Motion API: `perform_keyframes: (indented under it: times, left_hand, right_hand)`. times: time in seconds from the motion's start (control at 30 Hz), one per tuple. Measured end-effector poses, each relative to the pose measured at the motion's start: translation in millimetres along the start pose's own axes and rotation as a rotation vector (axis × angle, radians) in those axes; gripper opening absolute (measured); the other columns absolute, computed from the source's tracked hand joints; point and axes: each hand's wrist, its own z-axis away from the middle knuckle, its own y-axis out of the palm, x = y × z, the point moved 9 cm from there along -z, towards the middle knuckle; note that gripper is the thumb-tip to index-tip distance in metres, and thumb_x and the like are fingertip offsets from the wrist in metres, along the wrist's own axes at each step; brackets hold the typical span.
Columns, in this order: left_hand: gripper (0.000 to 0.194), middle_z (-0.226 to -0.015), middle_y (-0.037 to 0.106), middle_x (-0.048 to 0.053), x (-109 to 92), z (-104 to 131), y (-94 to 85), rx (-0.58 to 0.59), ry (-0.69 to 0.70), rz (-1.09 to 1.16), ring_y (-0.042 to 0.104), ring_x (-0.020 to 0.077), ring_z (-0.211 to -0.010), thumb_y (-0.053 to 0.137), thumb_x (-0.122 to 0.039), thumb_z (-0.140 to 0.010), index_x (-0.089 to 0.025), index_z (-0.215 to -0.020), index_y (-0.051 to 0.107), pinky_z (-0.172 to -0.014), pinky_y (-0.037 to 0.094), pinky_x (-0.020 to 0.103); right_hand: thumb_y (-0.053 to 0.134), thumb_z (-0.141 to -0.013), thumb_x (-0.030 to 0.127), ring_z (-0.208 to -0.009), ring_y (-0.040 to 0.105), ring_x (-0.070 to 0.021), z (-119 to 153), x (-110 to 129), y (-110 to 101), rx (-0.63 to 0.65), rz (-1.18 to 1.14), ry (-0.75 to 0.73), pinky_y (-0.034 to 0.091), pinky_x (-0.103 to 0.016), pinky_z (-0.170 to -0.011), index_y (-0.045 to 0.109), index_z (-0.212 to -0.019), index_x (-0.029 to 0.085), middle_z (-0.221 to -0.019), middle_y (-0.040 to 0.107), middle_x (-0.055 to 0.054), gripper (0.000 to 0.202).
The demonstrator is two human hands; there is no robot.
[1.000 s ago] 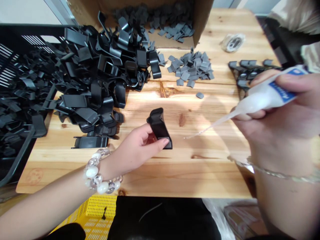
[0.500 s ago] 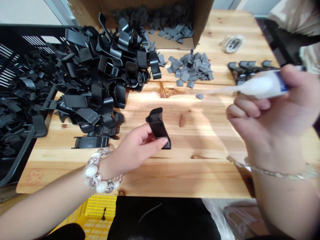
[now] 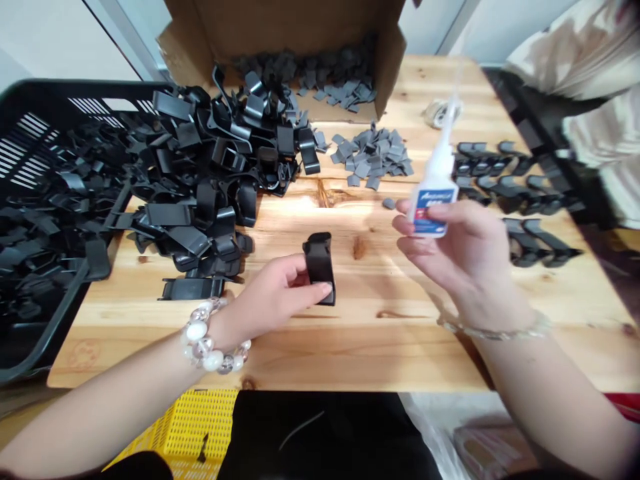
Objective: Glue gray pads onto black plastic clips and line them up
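My left hand (image 3: 280, 293) grips a curved black plastic clip (image 3: 319, 263) just above the wooden table, thumb pressed on its lower end. In my right hand (image 3: 465, 253) is a small white glue bottle (image 3: 435, 193) with a blue and red label, its long thin nozzle pointing up. One loose grey pad (image 3: 389, 203) lies on the table left of the bottle. Behind it is a small heap of grey square pads (image 3: 377, 153). Several black clips stand in rows (image 3: 520, 180) on the right, partly hidden by my right hand.
A large pile of black clips (image 3: 200, 187) covers the table's left side, spilling from a black crate (image 3: 45, 340). At the back stands an open cardboard box (image 3: 295, 30) with more grey pads. A tape roll (image 3: 440, 113) lies behind the bottle. A yellow basket (image 3: 200, 423) sits below the table edge.
My right hand has swung the glue bottle from lying sideways to upright, moving it left. My left hand still holds the clip, now turned more upright. The view has shifted slightly.
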Motion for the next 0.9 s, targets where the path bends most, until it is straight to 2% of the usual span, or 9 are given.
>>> perform_keyframes:
  times: [0.1, 0.2, 0.3, 0.4, 0.53, 0.67, 0.77, 0.83, 0.9]
  left_hand:
    - [0.014, -0.079, 0.064, 0.001, 8.9, 0.9, 11.7, 0.100, -0.061, -0.128, 0.059, 0.0162, -0.073, 0.063, -0.026, -0.075, -0.015, -0.083, 0.062, -0.066, 0.047, 0.028]
    - [0.007, -0.070, 0.056, -0.002, 14.3, 2.8, 20.8, 0.178, -0.051, -0.270, 0.052, 0.0140, -0.065, 0.059, -0.023, -0.072, -0.017, -0.073, 0.056, -0.059, 0.040, 0.025]
    - [0.008, -0.063, 0.048, -0.004, 14.7, 4.1, 23.9, 0.216, -0.001, -0.358, 0.044, 0.0121, -0.060, 0.058, -0.023, -0.071, -0.017, -0.068, 0.053, -0.055, 0.034, 0.023]
    - [0.010, -0.061, 0.046, -0.004, 12.2, 4.8, 25.7, 0.260, 0.042, -0.430, 0.042, 0.0119, -0.058, 0.058, -0.024, -0.071, -0.017, -0.066, 0.053, -0.054, 0.032, 0.023]
    - [0.008, -0.068, 0.049, -0.002, 3.4, 3.7, 26.6, 0.276, 0.117, -0.497, 0.044, 0.0136, -0.065, 0.057, -0.023, -0.071, -0.017, -0.074, 0.054, -0.059, 0.034, 0.025]
    - [0.014, -0.076, 0.051, 0.000, 1.6, -1.3, 26.0, 0.263, 0.172, -0.499, 0.048, 0.0153, -0.071, 0.052, -0.029, -0.077, -0.016, -0.083, 0.051, -0.064, 0.037, 0.027]
    - [0.023, -0.090, 0.057, 0.004, 4.3, -6.2, 23.0, 0.242, 0.203, -0.267, 0.053, 0.0161, -0.079, 0.058, -0.034, -0.080, -0.017, -0.095, 0.052, -0.069, 0.041, 0.027]
    - [0.033, -0.087, 0.058, 0.002, 10.1, -9.7, 19.6, 0.218, 0.184, -0.128, 0.052, 0.0137, -0.071, 0.058, -0.042, -0.084, -0.019, -0.107, 0.049, -0.063, 0.040, 0.026]
    - [0.038, -0.083, 0.057, 0.001, 14.9, -12.4, 16.2, 0.184, 0.163, -0.070, 0.052, 0.0129, -0.067, 0.054, -0.050, -0.087, -0.020, -0.109, 0.047, -0.061, 0.041, 0.026]
  right_hand:
    - [0.061, -0.063, 0.002, -0.064, 0.045, -0.0074, 0.5, -12.6, 8.6, 0.061, 0.025, 0.013, 0.030, -0.017, -0.044, 0.056, -0.082, 0.018, -0.076, 0.052, 0.000, 0.025]
    - [0.063, -0.071, 0.007, -0.060, 0.041, -0.0061, 1.8, -28.1, 21.5, 0.232, 0.194, 0.017, 0.034, -0.019, -0.050, 0.054, -0.082, 0.018, -0.071, 0.045, 0.003, 0.018]
    - [0.063, -0.080, 0.020, -0.068, 0.048, -0.0069, 7.0, -41.4, 34.0, 0.414, 0.491, 0.000, 0.042, -0.021, -0.064, 0.057, -0.088, 0.018, -0.081, 0.052, 0.002, 0.010]
    - [0.067, -0.077, 0.023, -0.084, 0.056, -0.0117, 14.0, -47.6, 44.1, 0.541, 0.664, 0.022, 0.045, -0.026, -0.080, 0.063, -0.093, 0.015, -0.091, 0.061, -0.002, 0.019]
    - [0.070, -0.070, 0.018, -0.076, 0.059, -0.0127, 20.8, -40.1, 50.5, 0.623, 0.879, 0.031, 0.047, -0.025, -0.073, 0.067, -0.088, 0.012, -0.083, 0.066, -0.002, 0.020]
    - [0.071, -0.064, 0.013, -0.063, 0.054, -0.0099, 30.1, -26.8, 47.1, 0.603, 1.009, 0.004, 0.042, -0.021, -0.059, 0.066, -0.074, 0.012, -0.067, 0.061, 0.001, 0.012]
    - [0.070, -0.064, 0.014, -0.063, 0.055, -0.0100, 42.1, -19.2, 32.5, 0.494, 1.019, -0.041, 0.041, -0.020, -0.058, 0.065, -0.074, 0.012, -0.069, 0.062, 0.001, 0.011]
    - [0.070, -0.066, 0.020, -0.066, 0.057, -0.0114, 52.3, -9.6, 9.4, 0.370, 0.991, -0.073, 0.043, -0.022, -0.060, 0.066, -0.080, 0.013, -0.075, 0.064, 0.000, 0.016]
    - [0.071, -0.068, 0.029, -0.069, 0.058, -0.0134, 63.8, 11.7, -29.0, 0.178, 0.945, -0.128, 0.046, -0.025, -0.063, 0.065, -0.086, 0.013, -0.080, 0.065, -0.002, 0.025]
